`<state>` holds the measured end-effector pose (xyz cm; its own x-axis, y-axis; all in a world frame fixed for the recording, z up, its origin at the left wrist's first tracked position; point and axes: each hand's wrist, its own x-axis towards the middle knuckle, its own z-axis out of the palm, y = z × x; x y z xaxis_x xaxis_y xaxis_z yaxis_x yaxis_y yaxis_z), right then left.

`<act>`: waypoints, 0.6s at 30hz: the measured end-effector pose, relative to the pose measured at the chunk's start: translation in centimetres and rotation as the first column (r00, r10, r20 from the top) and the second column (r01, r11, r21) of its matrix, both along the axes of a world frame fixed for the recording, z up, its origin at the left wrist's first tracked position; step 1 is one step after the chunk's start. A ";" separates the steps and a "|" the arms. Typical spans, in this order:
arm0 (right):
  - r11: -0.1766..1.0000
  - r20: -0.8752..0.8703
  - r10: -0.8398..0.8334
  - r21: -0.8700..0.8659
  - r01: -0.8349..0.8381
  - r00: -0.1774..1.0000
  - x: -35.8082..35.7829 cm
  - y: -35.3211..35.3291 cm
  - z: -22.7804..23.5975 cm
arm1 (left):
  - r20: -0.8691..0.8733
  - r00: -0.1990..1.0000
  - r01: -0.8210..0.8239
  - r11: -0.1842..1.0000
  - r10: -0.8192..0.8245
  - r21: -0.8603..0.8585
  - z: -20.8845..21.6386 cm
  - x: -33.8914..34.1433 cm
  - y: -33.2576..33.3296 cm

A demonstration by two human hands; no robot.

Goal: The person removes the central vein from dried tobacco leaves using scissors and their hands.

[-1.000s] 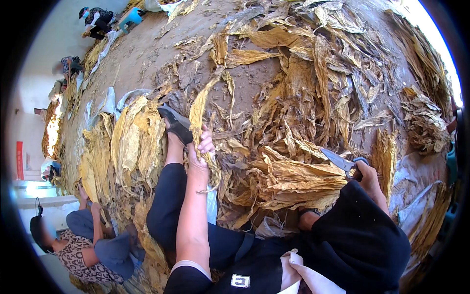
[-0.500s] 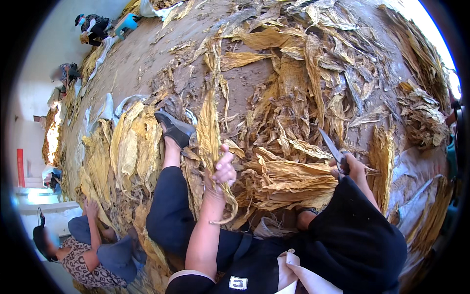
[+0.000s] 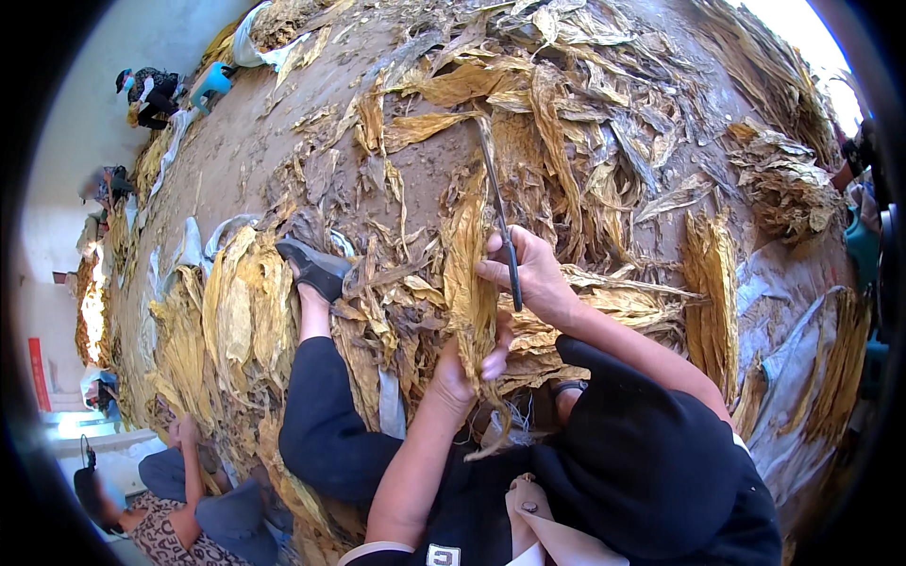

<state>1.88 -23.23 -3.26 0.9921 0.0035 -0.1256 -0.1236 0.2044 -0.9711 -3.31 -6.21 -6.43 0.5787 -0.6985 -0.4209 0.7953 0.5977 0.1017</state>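
Clasped in the left hand (image 3: pixel 459 372) near its stem end, a golden dried tobacco leaf (image 3: pixel 469 255) extends above the littered floor (image 3: pixel 255 141); the right hand (image 3: pixel 536 274) grips scissors (image 3: pixel 499 206) along the leaf's right edge.

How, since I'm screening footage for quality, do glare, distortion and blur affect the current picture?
Head view: glare whites out the upper right edge; head view: fisheye distortion makes the ground seem to bow, with black corners; head view: the left hand, right hand and held dried leaves look fairly sharp.
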 end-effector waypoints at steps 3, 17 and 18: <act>0.985 0.024 -0.016 -0.173 0.020 1.000 -0.3 -0.2 0.0 | 0.086 0.987 -0.164 0.852 0.140 0.497 1.3 1.4 0.8; 0.985 -0.056 -0.068 -0.162 0.059 0.996 -1.3 1.3 -2.4 | 0.411 0.877 -0.467 0.637 0.247 0.613 2.2 3.0 2.0; 0.985 -0.063 -0.067 -0.163 0.056 0.996 -1.3 1.3 -2.6 | 0.403 0.875 -0.474 0.638 0.267 0.607 2.4 3.0 1.8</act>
